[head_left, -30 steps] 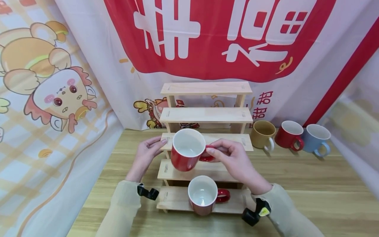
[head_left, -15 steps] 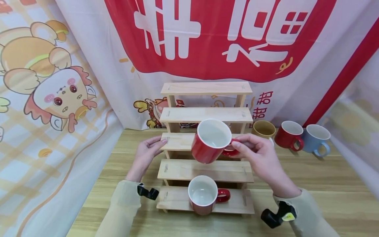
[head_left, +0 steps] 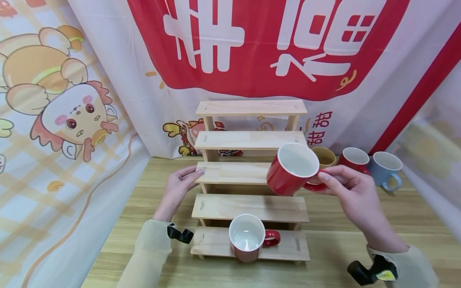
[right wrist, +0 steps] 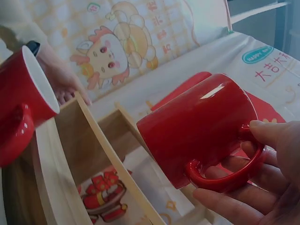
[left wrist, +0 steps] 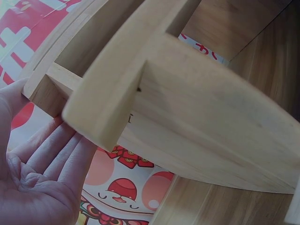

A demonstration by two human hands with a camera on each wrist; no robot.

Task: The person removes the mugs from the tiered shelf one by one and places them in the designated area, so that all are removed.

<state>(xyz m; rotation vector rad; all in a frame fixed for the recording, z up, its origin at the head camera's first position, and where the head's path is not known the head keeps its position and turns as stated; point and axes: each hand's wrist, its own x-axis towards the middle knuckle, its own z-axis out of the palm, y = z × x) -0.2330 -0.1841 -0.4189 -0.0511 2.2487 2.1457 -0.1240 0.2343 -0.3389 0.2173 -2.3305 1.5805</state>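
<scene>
Head view: the right hand [head_left: 354, 194] pinches the handle of a red mug [head_left: 288, 176] between thumb and fingers. That mug is in the air, tilted, over the right part of a wooden rack [head_left: 234, 172] with five steps. Its white inside faces up toward the camera. The left hand [head_left: 178, 188] grips the left end of the rack's third step, thumb on top. The rack stands on the surface [head_left: 331, 248], its back toward the far edge, where a printed cloth [head_left: 263, 88] hangs. On the lowest step stands a second red mug [head_left: 246, 246], upright, handle to the right. By the surface's far right corner stand a yellow mug [head_left: 325, 155], a third red mug [head_left: 354, 156] and a blue mug [head_left: 387, 166], side by side. The held mug partly hides the yellow one; the right hand partly covers the third red one.

Left wrist view: the left hand's fingers run nearly straight behind the end of a board, the thumb at another edge of the wood.

Right wrist view: the thumb presses the handle from one side and the fingers pass round the other. The held mug's outer wall is plain, glossy red. The second red mug shows at the left edge; the left hand is at the rack beyond it.
</scene>
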